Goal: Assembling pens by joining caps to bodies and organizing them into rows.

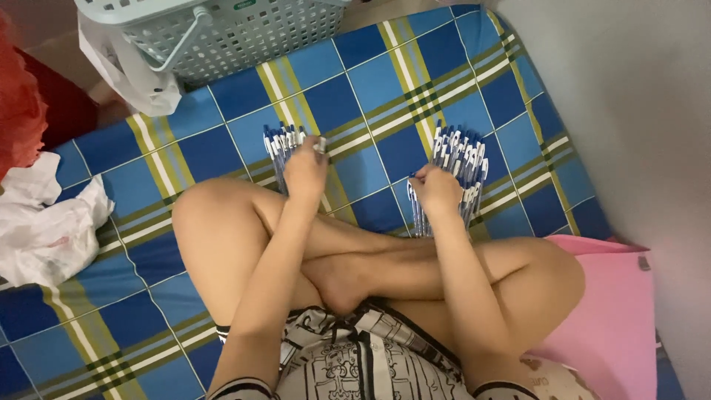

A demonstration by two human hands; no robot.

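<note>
Sitting cross-legged on a blue plaid sheet (pixel 385 74) striped in green and white, beside a pale grey wall (pixel 629 89). Left hand (pixel 306 172) closing on pens from the left pile of blue-and-white pens (pixel 279 144); right hand (pixel 435 189) clenching pens over the right pile (pixel 463 159). Lying around: a mesh plastic basket (pixel 229 33), a crumpled white bag (pixel 52 222), a pink pillow (pixel 615 311).
</note>
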